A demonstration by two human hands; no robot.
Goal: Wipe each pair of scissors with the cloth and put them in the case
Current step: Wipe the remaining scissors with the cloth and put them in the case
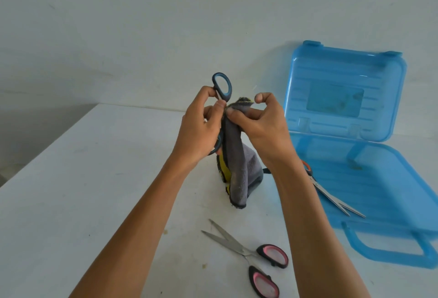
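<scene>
My left hand (201, 129) grips blue-handled scissors (222, 85) by the handles, one loop sticking up above my fingers. My right hand (258, 124) pinches a grey cloth with yellow trim (237, 167) around the blades, which are hidden inside it. The cloth hangs down to the table. Pink-handled scissors (256, 257) lie open on the table near me. Another pair with an orange handle (331, 193) lies inside the open blue plastic case (379, 179) on the right, partly behind my right forearm.
The case's lid (343, 93) stands up against the white wall. Its handle (388, 248) points toward me. The white table (83, 191) ends at a left edge running diagonally, with floor beyond.
</scene>
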